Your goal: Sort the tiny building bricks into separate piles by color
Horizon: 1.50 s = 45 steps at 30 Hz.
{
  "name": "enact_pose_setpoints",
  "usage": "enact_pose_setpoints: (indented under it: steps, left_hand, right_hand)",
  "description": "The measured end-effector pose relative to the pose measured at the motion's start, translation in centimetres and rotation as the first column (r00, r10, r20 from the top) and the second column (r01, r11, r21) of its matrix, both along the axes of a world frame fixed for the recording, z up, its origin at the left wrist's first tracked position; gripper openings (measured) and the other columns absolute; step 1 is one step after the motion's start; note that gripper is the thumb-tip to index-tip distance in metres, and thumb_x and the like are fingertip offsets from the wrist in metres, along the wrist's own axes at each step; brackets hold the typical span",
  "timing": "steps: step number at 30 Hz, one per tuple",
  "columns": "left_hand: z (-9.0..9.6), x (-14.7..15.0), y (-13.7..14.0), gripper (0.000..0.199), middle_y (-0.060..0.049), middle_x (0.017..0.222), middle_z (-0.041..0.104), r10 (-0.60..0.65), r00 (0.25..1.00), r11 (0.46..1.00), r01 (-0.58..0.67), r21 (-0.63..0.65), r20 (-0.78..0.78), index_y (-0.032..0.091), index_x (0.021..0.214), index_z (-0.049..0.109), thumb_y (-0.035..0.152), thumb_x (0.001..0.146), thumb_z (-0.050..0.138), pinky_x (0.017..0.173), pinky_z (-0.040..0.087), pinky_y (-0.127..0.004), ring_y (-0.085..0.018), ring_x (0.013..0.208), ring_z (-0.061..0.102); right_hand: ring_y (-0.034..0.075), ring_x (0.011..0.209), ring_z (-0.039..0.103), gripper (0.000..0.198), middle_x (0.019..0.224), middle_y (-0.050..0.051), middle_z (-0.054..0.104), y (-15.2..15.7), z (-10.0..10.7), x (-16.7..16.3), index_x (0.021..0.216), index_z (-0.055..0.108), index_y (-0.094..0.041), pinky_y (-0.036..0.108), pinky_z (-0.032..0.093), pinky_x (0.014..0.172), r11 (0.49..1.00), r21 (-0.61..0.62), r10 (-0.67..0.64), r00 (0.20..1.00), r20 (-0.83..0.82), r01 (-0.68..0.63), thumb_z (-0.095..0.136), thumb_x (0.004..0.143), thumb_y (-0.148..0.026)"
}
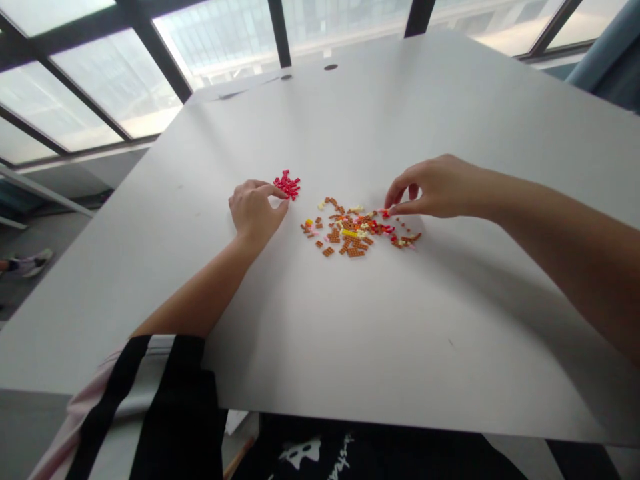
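A messy pile of tiny toy building bricks (356, 244) lies near the middle of the white table (350, 327). Most are brown, with some red, orange, cream and pink ones mixed in. A yellow brick (349, 233) sits in the middle of them. A few brown bricks lie loose at the pile's left side.

The right hand (440, 185) is at the pile's far right edge. Its thumb and fingertips are close together by a red brick (385, 213), but I cannot tell if they pinch it.

A smaller heap of red bricks (287, 184) lies farther back and to the left, apart from the big pile. The left hand (257, 208) is right beside it. Its pointing finger and thumb are near each other at the heap's edge. I cannot tell if a brick is between them.

The left arm has a black, white and pink sleeve (165, 380). Big windows (225, 40) with dark frames stand behind the table, and a blue curtain (613, 63) hangs at the right.
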<state>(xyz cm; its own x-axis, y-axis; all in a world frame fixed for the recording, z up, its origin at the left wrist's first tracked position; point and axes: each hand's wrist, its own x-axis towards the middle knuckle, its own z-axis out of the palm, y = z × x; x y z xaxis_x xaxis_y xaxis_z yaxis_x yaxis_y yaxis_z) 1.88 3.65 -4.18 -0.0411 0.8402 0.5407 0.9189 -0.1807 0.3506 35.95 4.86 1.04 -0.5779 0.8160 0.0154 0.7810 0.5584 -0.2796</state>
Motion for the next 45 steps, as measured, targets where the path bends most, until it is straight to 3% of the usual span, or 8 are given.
enact_pose_setpoints:
  steps: [5,13,38,45]
  left_hand:
    - [-0.3,-0.3,0.3,0.012,-0.008,0.106,0.071,0.024,1.000,1.000,-0.024,-0.007,0.002,0.029,0.089,0.075,0.023,0.079,0.076,0.105,0.043,-0.061,-0.037,0.112,0.061]
    - [0.1,0.7,-0.3,0.005,-0.007,0.105,0.072,-0.019,1.000,1.000,0.019,0.021,0.001,0.027,0.076,0.071,0.024,0.080,0.074,0.103,0.046,-0.057,-0.033,0.107,0.063]
    - [0.1,1.1,-0.6,0.006,-0.007,0.106,0.075,-0.063,0.997,0.997,0.065,0.041,-0.051,0.027,0.077,0.071,0.022,0.080,0.073,0.102,0.047,-0.057,-0.033,0.108,0.064]
    - [0.6,1.9,-1.2,0.005,-0.005,0.113,0.073,-0.237,0.969,0.968,0.242,0.063,-0.076,0.027,0.083,0.070,0.023,0.085,0.071,0.108,0.047,-0.054,-0.029,0.113,0.064]
  right_hand:
    - [0.020,0.065,0.066,0.023,0.065,-0.001,0.071,0.6,-0.9,0.4,0.079,0.081,-0.033,0.037,0.047,0.065,0.996,-0.074,0.043,0.998,-0.051,-0.047,0.077,0.081,-0.056]
    - [0.020,0.061,0.066,0.033,0.063,0.000,0.070,0.6,-1.2,0.2,0.082,0.080,-0.032,0.037,0.048,0.063,0.996,-0.034,0.077,0.994,-0.072,-0.080,0.070,0.084,-0.063]
    - [0.021,0.068,0.067,0.022,0.069,0.000,0.072,0.5,-1.0,0.0,0.079,0.082,-0.033,0.039,0.050,0.071,0.995,-0.065,0.073,0.996,-0.051,-0.076,0.075,0.083,-0.054]
    - [0.019,0.072,0.069,0.013,0.072,-0.001,0.074,-1.2,-0.1,-2.0,0.081,0.080,-0.031,0.035,0.052,0.075,0.999,-0.014,0.040,0.989,-0.141,-0.043,0.073,0.087,-0.039]
